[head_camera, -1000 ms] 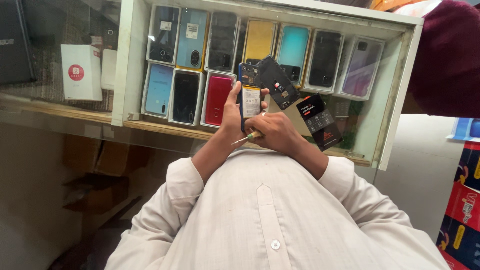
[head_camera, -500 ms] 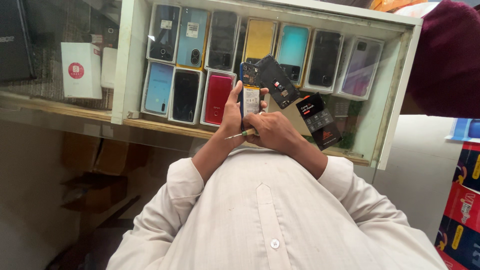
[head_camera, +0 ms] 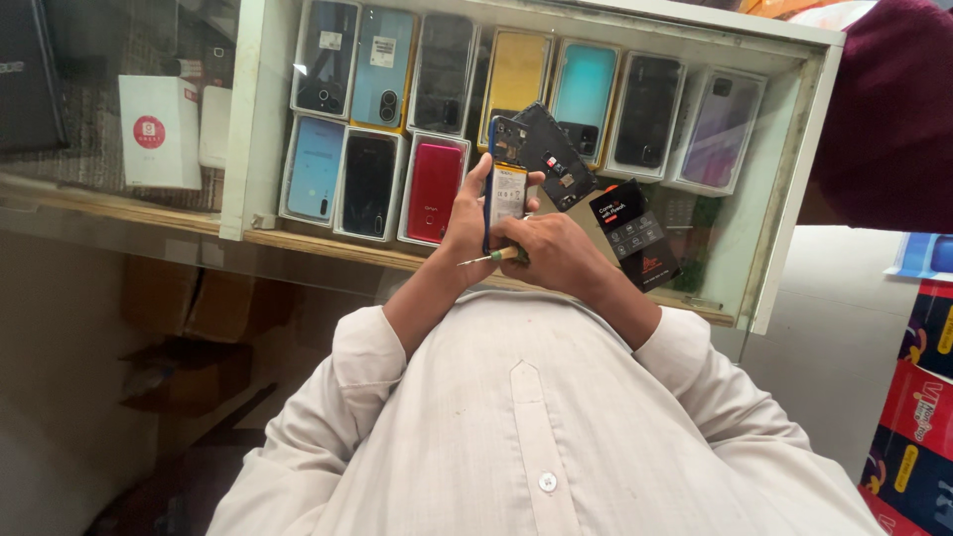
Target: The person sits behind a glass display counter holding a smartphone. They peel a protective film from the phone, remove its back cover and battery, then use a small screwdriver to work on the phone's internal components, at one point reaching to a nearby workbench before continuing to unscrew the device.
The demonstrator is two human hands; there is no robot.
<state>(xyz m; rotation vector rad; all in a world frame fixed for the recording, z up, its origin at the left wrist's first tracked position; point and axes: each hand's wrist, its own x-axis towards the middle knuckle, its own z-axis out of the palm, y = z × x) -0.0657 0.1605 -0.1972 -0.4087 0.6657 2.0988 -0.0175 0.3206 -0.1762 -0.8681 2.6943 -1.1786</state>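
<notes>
At frame centre, the left hand (head_camera: 465, 220) grips an opened phone (head_camera: 504, 194) upright, long axis vertical; the right hand (head_camera: 552, 250) grips a screwdriver (head_camera: 491, 257) pointing left.

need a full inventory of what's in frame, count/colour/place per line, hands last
opened phone: 1, back off, white battery showing, upright between both hands
detached back cover: 1, black, leaning just right of the opened phone
small screwdriver: 1, yellow-green handle, thin metal shaft pointing left, under the hands
display phones in white trays: about ten, blue, black, red, yellow, teal, lilac, under the counter glass
black packets: 2 or so, on the glass right of the hands
white box with red dot: 1, left part of the case
cardboard boxes: brown, below the counter, left
another person's sleeve: maroon, top right
left hand: grips the opened phone's left edge
right hand: on the phone's lower right, screwdriver held in it
</notes>
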